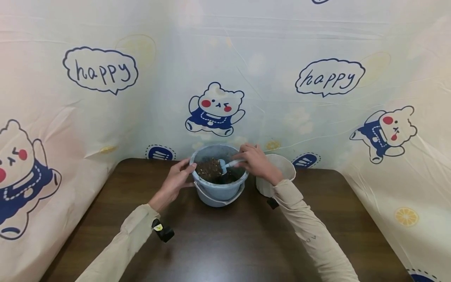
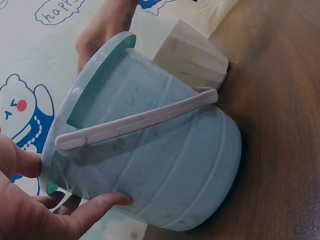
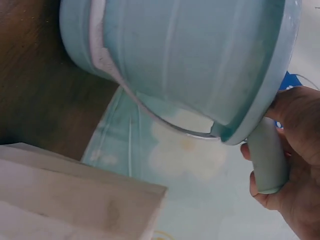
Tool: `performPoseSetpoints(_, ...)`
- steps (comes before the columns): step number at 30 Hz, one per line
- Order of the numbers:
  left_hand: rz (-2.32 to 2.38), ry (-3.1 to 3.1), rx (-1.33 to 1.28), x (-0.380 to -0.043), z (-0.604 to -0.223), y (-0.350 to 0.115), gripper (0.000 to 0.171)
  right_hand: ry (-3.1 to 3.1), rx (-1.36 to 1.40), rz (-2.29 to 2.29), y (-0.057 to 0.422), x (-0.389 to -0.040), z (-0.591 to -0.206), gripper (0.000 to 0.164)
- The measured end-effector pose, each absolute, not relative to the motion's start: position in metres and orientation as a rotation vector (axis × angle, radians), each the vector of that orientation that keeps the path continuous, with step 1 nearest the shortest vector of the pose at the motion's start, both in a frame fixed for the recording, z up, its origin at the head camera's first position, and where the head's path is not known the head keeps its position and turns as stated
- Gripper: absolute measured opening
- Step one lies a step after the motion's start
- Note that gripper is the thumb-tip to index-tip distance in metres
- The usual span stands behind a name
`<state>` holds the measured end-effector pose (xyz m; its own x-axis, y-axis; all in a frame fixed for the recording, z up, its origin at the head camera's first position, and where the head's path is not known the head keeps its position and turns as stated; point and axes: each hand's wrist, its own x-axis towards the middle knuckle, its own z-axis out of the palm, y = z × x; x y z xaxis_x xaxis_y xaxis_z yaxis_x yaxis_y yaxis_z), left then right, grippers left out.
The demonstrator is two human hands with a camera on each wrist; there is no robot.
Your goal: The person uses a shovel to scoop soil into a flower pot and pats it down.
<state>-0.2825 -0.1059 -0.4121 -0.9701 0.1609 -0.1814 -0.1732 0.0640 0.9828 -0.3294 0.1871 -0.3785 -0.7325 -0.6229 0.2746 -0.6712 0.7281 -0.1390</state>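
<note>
A light blue bucket (image 1: 211, 194) with dark, crumbly soil (image 1: 206, 169) inside stands on the table. My left hand (image 1: 175, 179) holds it at the left rim, the thumb along the outer wall and a finger at the rim in the left wrist view. With my right hand (image 1: 258, 161) I grip a small blue hand shovel (image 1: 232, 163) over the bucket's right edge. The blade sits at the soil, angled down inside. From the right wrist, the shovel's rounded handle end (image 3: 268, 165) sticks out of the curled fingers. The bucket's pale carrying handle (image 2: 135, 122) hangs down in front.
Just right of the bucket, under my right forearm, stands a white faceted pot (image 1: 262, 188). Its wall (image 3: 75, 190) shows close by in the right wrist view. The dark wooden table (image 1: 211, 243) ends at a printed cloth backdrop (image 1: 267, 58) behind and to both sides.
</note>
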Motion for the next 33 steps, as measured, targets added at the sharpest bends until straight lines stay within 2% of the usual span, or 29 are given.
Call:
performPoseSetpoints(13, 1.991, 2.071, -0.023, -0.283, -0.415, -0.109, 0.063, -2.619, 0.973, 0.531, 0.201, -0.327, -0.378, 0.026)
performPoseSetpoints(33, 1.994, 2.089, -0.031, -0.280, -0.412, -0.105, 0.065, -2.625, 0.910, 0.551, 0.241, -0.314, -0.371, 0.025)
